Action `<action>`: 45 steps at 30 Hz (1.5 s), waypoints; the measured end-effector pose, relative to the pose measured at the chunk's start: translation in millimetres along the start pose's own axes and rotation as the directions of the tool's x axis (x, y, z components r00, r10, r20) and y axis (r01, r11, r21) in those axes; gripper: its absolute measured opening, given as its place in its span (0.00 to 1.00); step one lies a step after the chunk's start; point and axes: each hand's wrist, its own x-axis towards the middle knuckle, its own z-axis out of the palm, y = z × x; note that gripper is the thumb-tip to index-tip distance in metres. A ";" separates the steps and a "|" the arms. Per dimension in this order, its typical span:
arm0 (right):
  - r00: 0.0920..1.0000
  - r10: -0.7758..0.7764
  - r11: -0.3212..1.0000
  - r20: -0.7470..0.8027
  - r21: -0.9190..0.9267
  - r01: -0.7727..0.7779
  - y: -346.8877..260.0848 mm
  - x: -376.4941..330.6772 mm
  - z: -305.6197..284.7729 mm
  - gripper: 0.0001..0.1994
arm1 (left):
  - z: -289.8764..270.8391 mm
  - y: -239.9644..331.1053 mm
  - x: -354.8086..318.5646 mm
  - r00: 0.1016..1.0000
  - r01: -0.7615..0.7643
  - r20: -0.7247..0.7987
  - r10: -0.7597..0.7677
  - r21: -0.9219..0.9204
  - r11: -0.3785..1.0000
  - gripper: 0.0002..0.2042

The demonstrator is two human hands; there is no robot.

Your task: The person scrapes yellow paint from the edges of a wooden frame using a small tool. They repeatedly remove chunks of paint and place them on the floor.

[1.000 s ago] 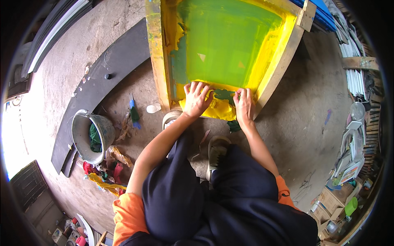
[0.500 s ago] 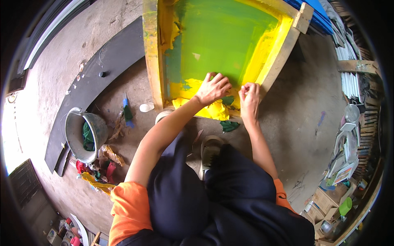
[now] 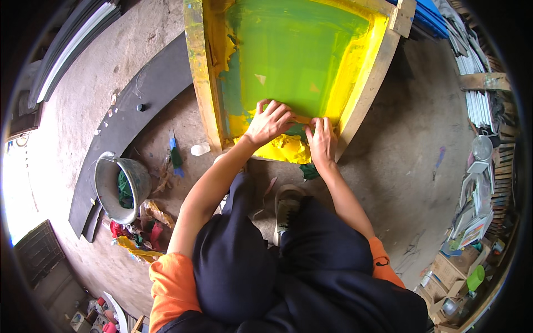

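Observation:
A wooden-framed printing screen (image 3: 277,61) stands before me, its green mesh bordered by yellow ink or tape. Both hands are at its near end. My left hand (image 3: 269,121) rests with curled fingertips on the lower mesh. Beside it, my right hand (image 3: 322,141) is closed, thumb and fingers pinched near the right inner corner. What either hand pinches is too small to make out. A crumpled yellow sheet (image 3: 286,150) lies beneath the hands along the near edge. Below that edge, a dark green cloth (image 3: 310,171) shows next to my right wrist.
To the left, a grey bucket (image 3: 143,183) with green cloth inside lies tipped, with coloured scraps (image 3: 152,233) beside it. A curved black panel (image 3: 125,119) lies behind. A white cup-like piece (image 3: 200,149) is on the floor. Stacked boards and boxes (image 3: 452,266) line the right side.
Both hands have moved slightly left and closer to me in the picture. The right hand has turned, its fingers now reaching in toward the left hand. The view has shifted a little.

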 end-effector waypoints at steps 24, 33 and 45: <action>0.991 -0.086 0.986 -0.105 0.134 0.100 7.1 -7.3 -0.7 0.10 | 9.1 2.7 11.6 0.977 -0.214 0.032 0.212 0.103 0.971 0.07; 0.951 -0.256 0.967 -0.171 -0.034 0.254 11.0 0.9 12.5 0.12 | -2.6 -8.2 29.7 0.994 -0.054 -0.102 0.045 -0.089 0.995 0.11; 0.965 -0.158 0.982 -0.209 0.068 0.176 2.3 1.2 12.2 0.08 | -15.9 6.2 -7.6 0.953 0.269 -0.029 -0.300 -0.368 0.890 0.12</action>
